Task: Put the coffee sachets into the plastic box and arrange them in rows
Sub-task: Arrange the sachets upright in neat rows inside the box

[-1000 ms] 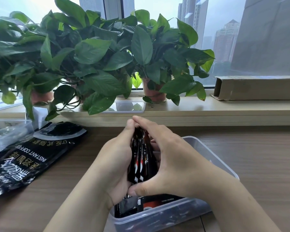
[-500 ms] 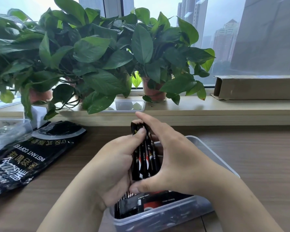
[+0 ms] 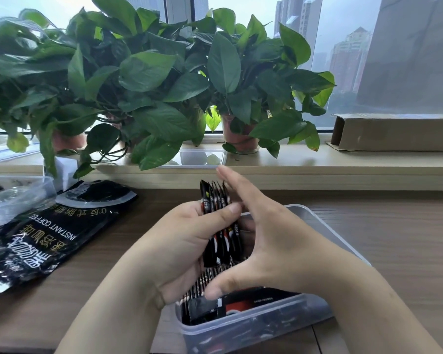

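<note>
A bundle of several black coffee sachets (image 3: pixel 215 203) with red and white print stands upright above the clear plastic box (image 3: pixel 315 221). My left hand (image 3: pixel 187 241) grips the bundle, thumb across its front. My right hand (image 3: pixel 264 238) lies against the bundle's right side with straight fingers along its top and the thumb spread below. More sachets (image 3: pixel 243 301) lie inside the box at its near end, some standing on edge in a row. The box's middle is hidden behind my hands.
A black instant coffee bag (image 3: pixel 36 238) lies flat at the left, beside a clear lidded container (image 3: pixel 13 198). Potted plants (image 3: pixel 143 80) line the window ledge, with a small clear tray (image 3: pixel 197 157) and a cardboard box (image 3: pixel 394 132) on it.
The bundle has risen higher out of the box and fanned slightly. My right hand has opened from a cupped hold to straight fingers along the sachets; my left thumb now wraps over the front.
</note>
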Motion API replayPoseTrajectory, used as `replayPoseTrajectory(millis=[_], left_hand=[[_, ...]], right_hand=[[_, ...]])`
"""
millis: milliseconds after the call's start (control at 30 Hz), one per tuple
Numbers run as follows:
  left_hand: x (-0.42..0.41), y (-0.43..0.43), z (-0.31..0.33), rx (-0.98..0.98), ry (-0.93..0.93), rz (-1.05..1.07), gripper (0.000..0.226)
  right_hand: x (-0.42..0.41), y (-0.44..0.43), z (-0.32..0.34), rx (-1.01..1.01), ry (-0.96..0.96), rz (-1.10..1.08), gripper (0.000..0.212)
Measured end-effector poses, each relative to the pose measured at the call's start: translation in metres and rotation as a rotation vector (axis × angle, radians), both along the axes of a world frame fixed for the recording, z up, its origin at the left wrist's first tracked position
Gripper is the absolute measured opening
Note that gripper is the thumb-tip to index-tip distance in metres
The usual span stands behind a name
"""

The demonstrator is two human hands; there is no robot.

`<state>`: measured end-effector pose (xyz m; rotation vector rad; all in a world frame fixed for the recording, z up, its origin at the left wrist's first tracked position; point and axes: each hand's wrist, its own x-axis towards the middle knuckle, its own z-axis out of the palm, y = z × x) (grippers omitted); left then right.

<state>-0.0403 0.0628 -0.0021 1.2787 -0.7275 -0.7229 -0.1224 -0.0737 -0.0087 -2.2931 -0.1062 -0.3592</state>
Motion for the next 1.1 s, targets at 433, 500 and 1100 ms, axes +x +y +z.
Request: replayPoseTrajectory(millis=[433, 500, 1100], left_hand=[[0.004, -0.010, -0.007, 0.091, 0.032, 0.304, 0.020], [0.003, -0.012, -0.007, 0.102, 0.011, 0.311, 0.020], [0.018, -0.012, -0.011, -0.092, 0.024, 0.479, 0.012]], right_hand=[[-0.026, -0.032, 0.009, -0.193, 0.307, -0.106, 0.022], [-0.022, -0.025, 0.005, -0.204, 0.373, -0.063, 0.034], [-0.017, -0.028, 0.008, -0.141, 0.279, -0.070, 0.011]])
